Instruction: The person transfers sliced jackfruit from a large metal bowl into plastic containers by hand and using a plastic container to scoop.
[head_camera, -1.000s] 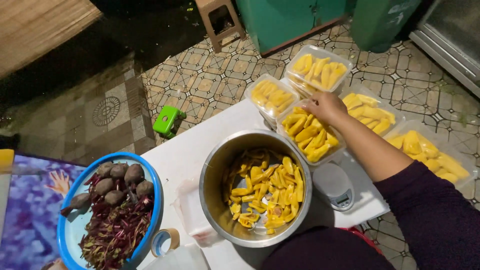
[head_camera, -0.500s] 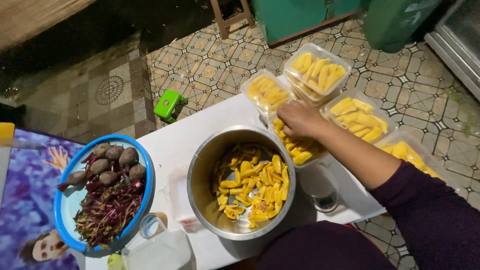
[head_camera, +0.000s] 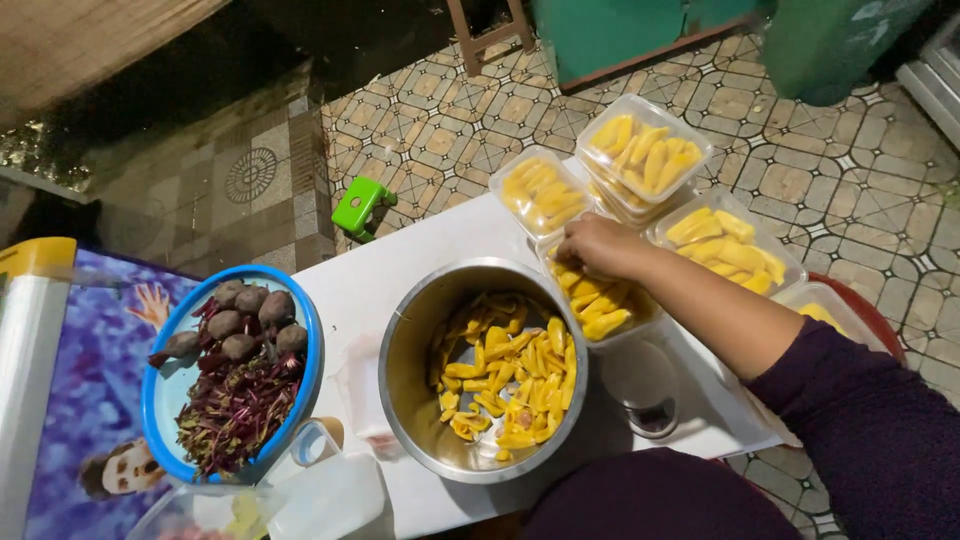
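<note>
My right hand (head_camera: 598, 245) reaches across a white table (head_camera: 400, 280) and rests palm down on yellow fruit pieces in a clear plastic box (head_camera: 605, 305); its fingers are curled over the pieces. Just left of that box stands a steel pot (head_camera: 480, 370) partly filled with more yellow pieces. My arm wears a dark purple sleeve (head_camera: 870, 420). My left hand is out of sight.
Three more clear boxes of yellow pieces (head_camera: 540, 190) (head_camera: 650, 150) (head_camera: 730, 240) stand behind. A blue basin (head_camera: 305, 350) of beetroots and red scraps sits left. A round lid (head_camera: 640, 385), a plastic jug (head_camera: 320, 490), a green toy (head_camera: 360, 205) on the tiled floor.
My right hand has drawn back from the far side of the nearest box to its left end, close to the pot. The camera view shifted slightly.
</note>
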